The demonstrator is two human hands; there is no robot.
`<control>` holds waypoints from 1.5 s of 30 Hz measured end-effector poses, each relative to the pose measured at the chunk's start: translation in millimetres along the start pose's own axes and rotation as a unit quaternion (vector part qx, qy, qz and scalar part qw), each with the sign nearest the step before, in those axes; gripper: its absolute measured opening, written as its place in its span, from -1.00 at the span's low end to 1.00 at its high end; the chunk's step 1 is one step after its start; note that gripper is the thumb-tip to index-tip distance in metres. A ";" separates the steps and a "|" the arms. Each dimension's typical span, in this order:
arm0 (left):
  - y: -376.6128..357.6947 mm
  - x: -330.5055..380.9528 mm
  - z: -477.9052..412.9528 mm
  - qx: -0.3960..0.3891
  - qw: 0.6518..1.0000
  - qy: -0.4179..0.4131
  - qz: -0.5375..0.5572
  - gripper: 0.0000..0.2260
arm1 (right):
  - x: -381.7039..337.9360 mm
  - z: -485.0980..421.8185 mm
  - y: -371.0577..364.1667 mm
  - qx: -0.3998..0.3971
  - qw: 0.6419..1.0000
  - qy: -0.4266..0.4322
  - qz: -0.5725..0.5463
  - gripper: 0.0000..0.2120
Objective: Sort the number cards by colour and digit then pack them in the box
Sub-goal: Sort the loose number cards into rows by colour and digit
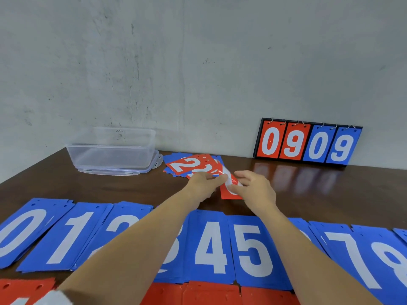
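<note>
**Head view.** The left hand (204, 179) and right hand (253, 188) reach to the far centre of the table (308, 190). They hold one red card (229, 193) between them; it is blurred and its digit is illegible.
- Left hand: fingers pinch the card's far end.
- Right hand: fingers curl over its right edge.
- Long axis: runs roughly away from the person.

The card is just beside the unsorted pile (189, 165). The box (112, 148) stands well apart, far left. The red row (211, 293) lies nearest the person, beyond the blue row (211, 245), so the coming move is probably a pull back over the blue cards. Both hands are equally near.
</note>
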State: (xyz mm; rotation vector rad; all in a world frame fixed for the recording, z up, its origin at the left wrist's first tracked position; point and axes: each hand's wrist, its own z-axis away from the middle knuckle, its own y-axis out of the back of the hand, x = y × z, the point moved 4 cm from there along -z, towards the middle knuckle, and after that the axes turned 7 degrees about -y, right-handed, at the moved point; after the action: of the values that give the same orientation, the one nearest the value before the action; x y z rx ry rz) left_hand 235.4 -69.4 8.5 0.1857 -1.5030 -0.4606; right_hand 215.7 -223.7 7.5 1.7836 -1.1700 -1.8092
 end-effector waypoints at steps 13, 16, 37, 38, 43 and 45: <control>149.8 -57.2 35.2 0.203 0.973 0.042 0.101 -0.75 | -92.3 -30.0 -87.9 -0.144 0.964 0.156 0.159 -0.46; 172.1 -70.7 48.5 0.219 0.970 0.048 0.091 -0.84 | -115.9 -37.0 -112.4 -0.169 0.945 0.172 0.219 -0.44; 126.8 -49.2 9.7 0.160 0.978 0.015 0.135 -0.96 | -10.0 -52.7 -29.2 -0.089 0.989 0.045 0.111 -0.29; 126.6 -50.8 9.2 0.160 0.978 0.016 0.132 -0.95 | -10.9 -54.2 -37.2 -0.110 0.982 0.051 0.143 -0.21; 131.0 -66.7 2.2 0.150 0.980 0.030 0.125 -0.91 | -3.2 -62.6 -62.9 -0.140 0.967 0.062 0.204 -0.13; 132.3 -71.0 1.4 0.147 0.980 0.036 0.130 -0.83 | -8.5 -59.0 -58.0 -0.130 0.967 0.069 0.210 -0.19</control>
State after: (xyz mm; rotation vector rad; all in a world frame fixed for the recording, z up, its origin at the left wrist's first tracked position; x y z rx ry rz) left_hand 257.5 78.6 -3.9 0.2310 -1.4941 -0.0208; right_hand 289.9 -200.9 -22.2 1.3656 -1.0978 -1.4859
